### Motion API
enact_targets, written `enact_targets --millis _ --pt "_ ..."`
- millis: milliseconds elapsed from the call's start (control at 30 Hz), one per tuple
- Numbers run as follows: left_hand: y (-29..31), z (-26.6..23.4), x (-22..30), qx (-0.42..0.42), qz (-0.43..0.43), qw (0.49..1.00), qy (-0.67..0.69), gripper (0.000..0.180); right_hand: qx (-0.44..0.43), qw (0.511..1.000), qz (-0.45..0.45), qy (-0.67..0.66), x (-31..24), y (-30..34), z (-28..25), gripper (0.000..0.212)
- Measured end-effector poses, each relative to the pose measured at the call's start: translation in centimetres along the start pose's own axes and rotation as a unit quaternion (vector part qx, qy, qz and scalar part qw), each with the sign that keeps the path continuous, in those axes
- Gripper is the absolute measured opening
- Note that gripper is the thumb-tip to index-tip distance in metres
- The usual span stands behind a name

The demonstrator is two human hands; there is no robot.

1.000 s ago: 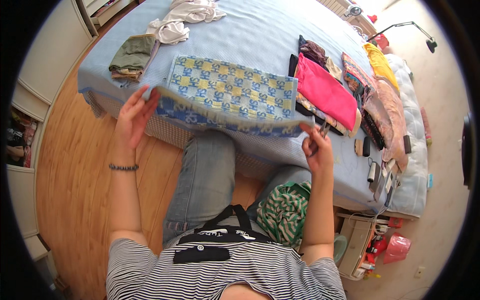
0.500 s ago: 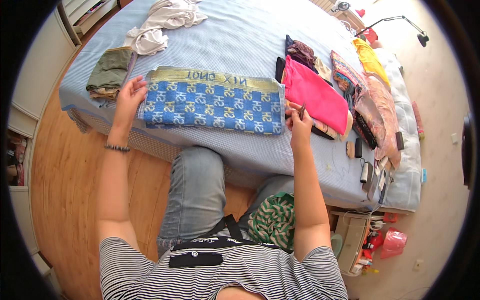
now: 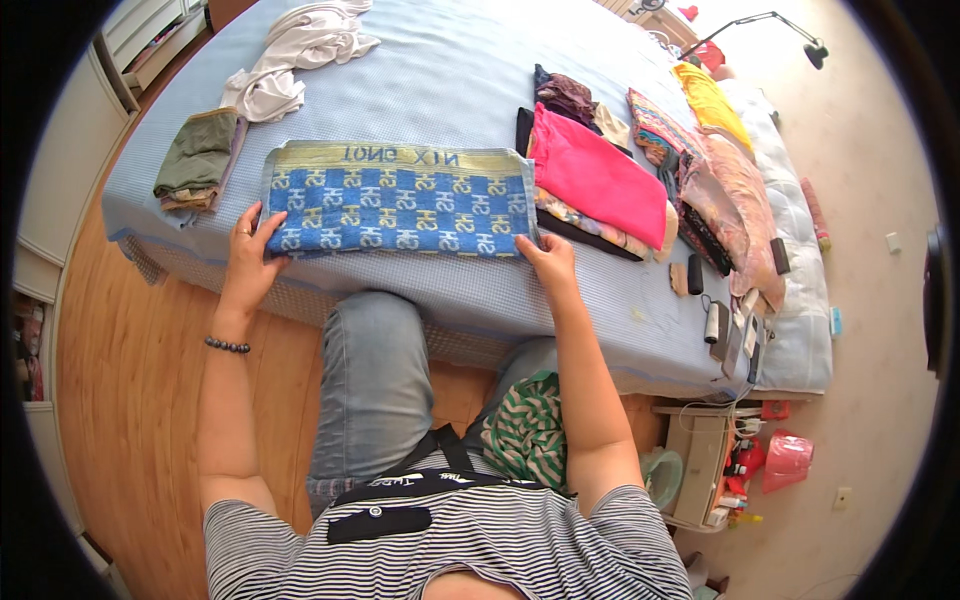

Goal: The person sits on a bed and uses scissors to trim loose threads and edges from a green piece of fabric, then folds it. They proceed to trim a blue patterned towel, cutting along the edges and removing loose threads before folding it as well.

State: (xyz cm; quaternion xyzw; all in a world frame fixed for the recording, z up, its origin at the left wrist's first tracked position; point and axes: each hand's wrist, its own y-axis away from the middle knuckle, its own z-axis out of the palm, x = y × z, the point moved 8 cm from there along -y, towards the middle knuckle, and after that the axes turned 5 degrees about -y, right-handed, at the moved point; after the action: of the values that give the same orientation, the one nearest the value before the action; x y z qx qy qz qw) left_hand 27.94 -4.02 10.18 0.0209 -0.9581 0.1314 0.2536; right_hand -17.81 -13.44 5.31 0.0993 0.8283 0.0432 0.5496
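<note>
A blue checked towel with a yellow band along its far edge lies folded into a flat rectangle on the bed. At its near left corner, my left hand holds the edge between thumb and fingers. The near right corner is between the thumb and fingers of my right hand; the undersides of those fingers are hidden. Just beyond my left hand sits a folded pile of olive-green clothes. To the right of the towel lies a stack with a bright pink cloth on top.
Crumpled white cloth lies at the far left of the bed. Yellow cloth and patterned clothes are heaped at right, with small dark objects nearby. A green-and-white zigzag cloth rests on my lap. A bedside cabinet stands right.
My right hand has moved from beside the towel's right edge onto its near right corner. My left hand has slid down to the near left corner. The whole view has shifted slightly.
</note>
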Motion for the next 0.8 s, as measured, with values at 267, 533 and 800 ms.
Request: enact_targets --millis 267,533,800 --pt "0.0 -1.9 -0.1 0.133 0.103 0.986 -0.006 0.038 -0.021 0.976 -0.004 -0.219 -2.2 1.5 1.0 0.020" --pt "-1.9 -12.3 5.1 0.181 -0.060 0.893 0.407 0.014 -0.066 0.874 -0.066 -0.477 -13.0 8.7 -6.1 0.040" --pt "-9.8 -2.5 1.3 0.031 -0.083 0.981 0.173 0.043 0.039 0.928 0.057 -0.367 -3.8 2.9 -5.2 0.021"
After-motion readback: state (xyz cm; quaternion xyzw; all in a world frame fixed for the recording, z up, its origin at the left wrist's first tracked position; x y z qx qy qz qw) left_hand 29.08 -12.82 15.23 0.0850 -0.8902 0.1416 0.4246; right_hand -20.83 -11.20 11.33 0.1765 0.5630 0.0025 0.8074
